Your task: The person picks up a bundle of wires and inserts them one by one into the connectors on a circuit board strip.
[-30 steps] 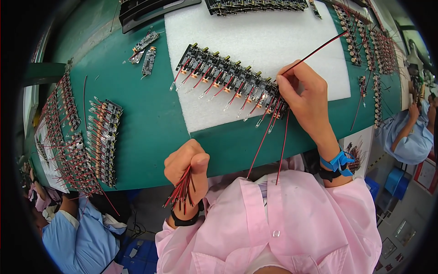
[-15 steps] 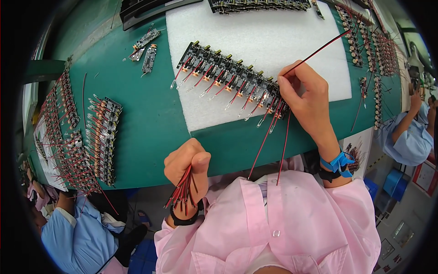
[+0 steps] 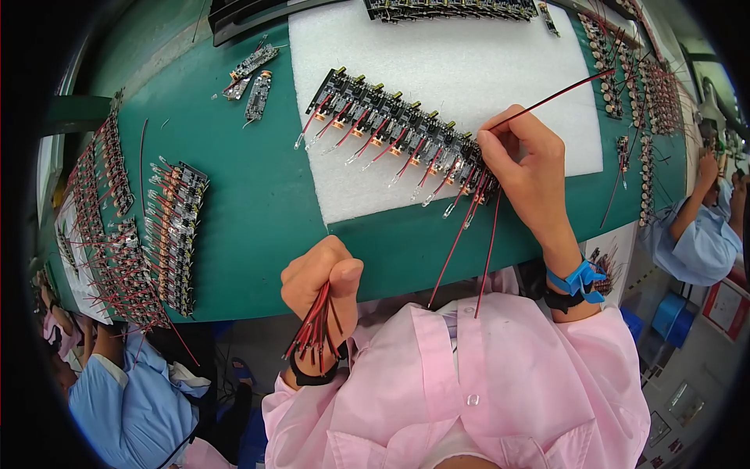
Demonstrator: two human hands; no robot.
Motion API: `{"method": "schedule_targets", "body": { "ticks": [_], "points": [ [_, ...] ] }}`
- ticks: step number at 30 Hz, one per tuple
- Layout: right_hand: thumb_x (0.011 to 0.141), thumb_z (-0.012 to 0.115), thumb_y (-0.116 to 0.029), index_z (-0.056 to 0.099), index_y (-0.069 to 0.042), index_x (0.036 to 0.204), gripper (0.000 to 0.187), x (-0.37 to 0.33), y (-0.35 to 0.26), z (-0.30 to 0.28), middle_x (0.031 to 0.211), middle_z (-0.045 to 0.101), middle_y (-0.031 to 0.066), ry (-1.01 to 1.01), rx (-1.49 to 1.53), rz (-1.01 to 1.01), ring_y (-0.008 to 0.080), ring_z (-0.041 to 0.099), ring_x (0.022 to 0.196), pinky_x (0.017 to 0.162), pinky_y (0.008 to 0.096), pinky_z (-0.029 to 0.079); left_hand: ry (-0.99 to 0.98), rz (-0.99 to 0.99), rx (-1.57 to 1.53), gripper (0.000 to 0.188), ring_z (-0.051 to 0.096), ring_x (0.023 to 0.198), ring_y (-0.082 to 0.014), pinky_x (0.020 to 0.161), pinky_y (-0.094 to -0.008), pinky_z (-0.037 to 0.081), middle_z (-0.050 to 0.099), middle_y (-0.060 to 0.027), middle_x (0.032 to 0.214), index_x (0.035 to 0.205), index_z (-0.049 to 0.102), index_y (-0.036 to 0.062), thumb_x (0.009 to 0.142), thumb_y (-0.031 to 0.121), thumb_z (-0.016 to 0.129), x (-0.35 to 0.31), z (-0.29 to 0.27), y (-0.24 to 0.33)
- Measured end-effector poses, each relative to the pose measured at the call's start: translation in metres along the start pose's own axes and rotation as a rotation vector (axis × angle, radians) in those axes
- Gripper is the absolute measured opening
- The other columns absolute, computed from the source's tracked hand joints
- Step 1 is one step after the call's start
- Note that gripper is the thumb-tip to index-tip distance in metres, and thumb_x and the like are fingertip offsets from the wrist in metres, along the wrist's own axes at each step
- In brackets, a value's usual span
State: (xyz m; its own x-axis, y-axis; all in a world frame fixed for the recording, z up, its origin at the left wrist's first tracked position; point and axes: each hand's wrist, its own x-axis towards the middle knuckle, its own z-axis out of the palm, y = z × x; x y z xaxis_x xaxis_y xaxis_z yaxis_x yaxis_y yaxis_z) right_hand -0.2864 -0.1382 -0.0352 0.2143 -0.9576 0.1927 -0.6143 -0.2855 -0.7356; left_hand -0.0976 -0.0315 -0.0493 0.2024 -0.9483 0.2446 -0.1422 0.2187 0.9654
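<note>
Red wires (image 3: 316,324) bunched in the left hand (image 3: 320,277), fist closed tight around them, just off the near edge of the green tabletop (image 3: 242,211). Right hand (image 3: 523,168) resting on the white foam pad (image 3: 461,70), fingers pinching one long red wire (image 3: 547,98) at the near end of the row of small circuit boards (image 3: 391,133). Two more loose wires (image 3: 469,250) hanging from that end of the row, down past the tabletop edge. More circuit boards with wires (image 3: 172,234) piled far left of the foam pad. Blue band (image 3: 582,277) on the right wrist.
</note>
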Motion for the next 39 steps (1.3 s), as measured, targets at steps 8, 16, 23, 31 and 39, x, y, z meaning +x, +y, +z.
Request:
{"method": "schedule_targets", "body": {
  "ticks": [8, 16, 23, 31, 39],
  "points": [
    [0.066, 0.055, -0.002, 0.049, -0.001, 0.064, 0.007, 0.0001, -0.0033, 0.0012, 0.058, 0.049, 0.0037, 0.027, -0.012, -0.005, 0.0118, 0.044, 0.051, 0.047, 0.0232, 0.035, 0.002, 0.013, 0.002, 0.038, 0.029, 0.041, -0.0103, 0.038, -0.0231, 0.020, 0.035, -0.0041, 0.046, 0.053, 0.033, 0.0021, 0.082, 0.022, 0.048, -0.0006, -0.0012, -0.0003],
    [0.068, 0.053, 0.001, 0.049, 0.000, 0.065, 0.004, -0.0002, -0.0037, 0.0021, 0.056, 0.045, -0.0003, 0.044, -0.037, -0.045, 0.0044, 0.041, 0.051, 0.046, 0.0177, 0.032, 0.007, 0.009, 0.008, 0.039, 0.029, 0.040, -0.0101, 0.038, -0.0233, 0.020, 0.035, -0.0039, 0.047, 0.052, 0.034, 0.0013, 0.082, 0.022, 0.048, -0.0010, -0.0007, -0.0008],
    [0.066, 0.053, 0.002, 0.049, 0.001, 0.065, 0.004, 0.0006, -0.0037, -0.0002, 0.057, 0.044, 0.0013, 0.016, -0.077, -0.111, 0.0066, 0.041, 0.051, 0.046, 0.0193, 0.032, 0.014, 0.000, 0.010, 0.040, 0.028, 0.040, -0.0098, 0.038, -0.0235, 0.019, 0.035, -0.0037, 0.047, 0.052, 0.034, 0.0009, 0.082, 0.024, 0.048, -0.0001, -0.0001, 0.0000],
    [0.065, 0.052, 0.004, 0.048, 0.002, 0.065, 0.004, 0.0013, -0.0057, -0.0025, 0.058, 0.044, 0.0020, -0.019, -0.111, -0.100, 0.0076, 0.040, 0.051, 0.048, 0.0203, 0.032, 0.012, -0.014, 0.020, 0.042, 0.028, 0.041, -0.0097, 0.039, -0.0238, 0.019, 0.034, -0.0035, 0.047, 0.052, 0.033, 0.0002, 0.082, 0.025, 0.048, 0.0007, 0.0001, 0.0017],
    [0.066, 0.052, 0.003, 0.049, 0.002, 0.066, 0.003, 0.0028, -0.0077, -0.0031, 0.057, 0.044, 0.0008, -0.034, -0.067, -0.083, 0.0063, 0.039, 0.051, 0.047, 0.0195, 0.032, -0.001, -0.014, 0.023, 0.041, 0.028, 0.041, -0.0100, 0.039, -0.0240, 0.020, 0.034, -0.0034, 0.047, 0.053, 0.031, 0.0006, 0.081, 0.023, 0.049, 0.0017, -0.0015, 0.0025]
  ]
}}
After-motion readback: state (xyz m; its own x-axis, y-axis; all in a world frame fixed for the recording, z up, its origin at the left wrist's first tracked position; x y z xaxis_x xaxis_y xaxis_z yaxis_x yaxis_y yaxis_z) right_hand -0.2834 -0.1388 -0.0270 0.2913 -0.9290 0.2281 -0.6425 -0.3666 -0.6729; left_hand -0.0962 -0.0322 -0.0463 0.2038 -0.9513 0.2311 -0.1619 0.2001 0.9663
